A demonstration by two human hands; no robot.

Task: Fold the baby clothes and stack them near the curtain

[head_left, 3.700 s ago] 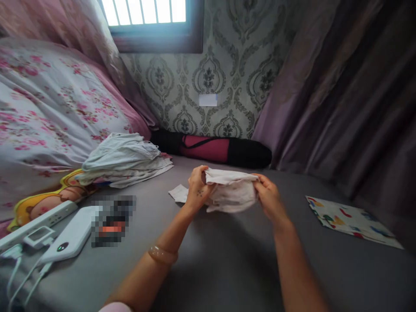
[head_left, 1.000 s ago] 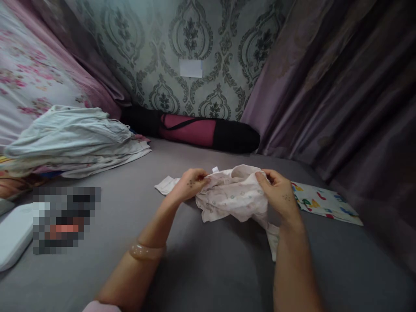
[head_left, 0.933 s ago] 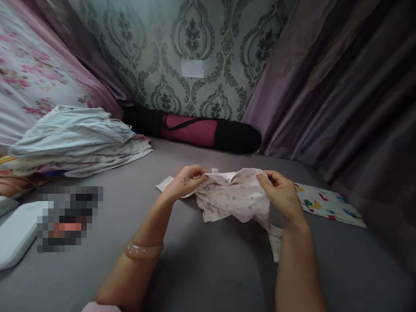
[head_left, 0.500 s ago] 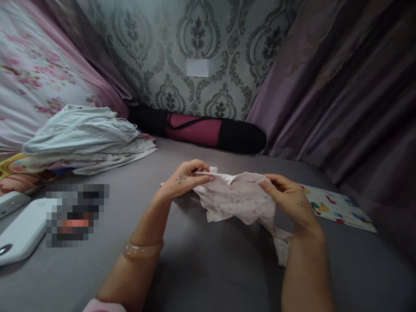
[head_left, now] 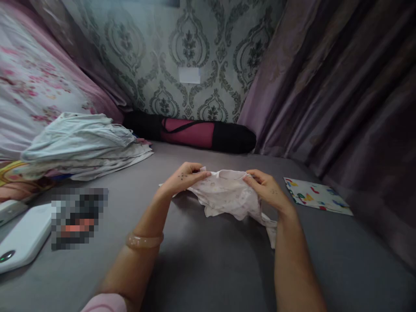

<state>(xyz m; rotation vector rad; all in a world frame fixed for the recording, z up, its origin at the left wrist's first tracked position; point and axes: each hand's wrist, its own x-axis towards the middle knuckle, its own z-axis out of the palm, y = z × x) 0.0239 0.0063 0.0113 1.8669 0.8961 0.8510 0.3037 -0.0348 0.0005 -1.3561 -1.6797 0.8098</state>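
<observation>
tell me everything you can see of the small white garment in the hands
The small white garment is thin, soft-looking cloth with a faint scattered print. Its rounded neckline faces up, pinched by the left hand on one side and the right hand on the other. The body hangs creased with a wavy lower edge, and a sleeve-like part droops beside the right forearm, above the grey sheet.

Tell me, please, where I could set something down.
Bare grey sheet shows in front of the held garment, between it and the long bag, and right of the right forearm, nearer than the patterned mat. The left side is crowded: clothes pile, white device, blurred item.
</observation>
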